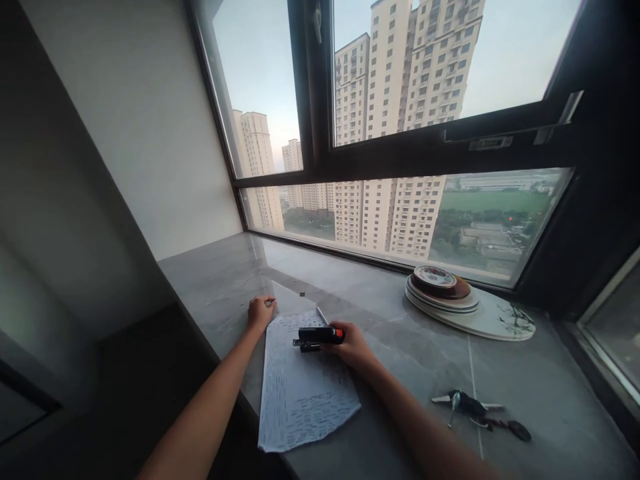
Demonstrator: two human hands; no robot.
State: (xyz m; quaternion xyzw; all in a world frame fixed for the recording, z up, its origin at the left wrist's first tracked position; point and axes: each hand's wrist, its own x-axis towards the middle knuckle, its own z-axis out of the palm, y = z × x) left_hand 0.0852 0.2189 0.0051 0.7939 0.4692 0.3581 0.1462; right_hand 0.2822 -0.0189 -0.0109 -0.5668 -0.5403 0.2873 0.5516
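A black stapler [316, 335] with a red-orange patch at its rear end is in my right hand [351, 345], whose fingers wrap round its back. It is held level over the upper part of a sheet of paper [305, 393] covered in handwritten lines, and its front end points left. My left hand [261, 311] is closed in a pinch just beyond the sheet's upper left corner. A small dark bit shows at its fingertips, too small to name. Beyond the sheet lies a small dark rectangular piece [302, 294]. A thin, light-coloured stick-like thing [321, 316] lies at the paper's top edge.
On the right of the grey stone sill [380, 293], stacked plates and a brown dish [440, 287] rest on an oval white board [505, 320]. Nearer lies a bunch of keys [467, 403] with a round dark fob. A dark-framed window [380, 160] rises behind; the sill's edge drops away at left.
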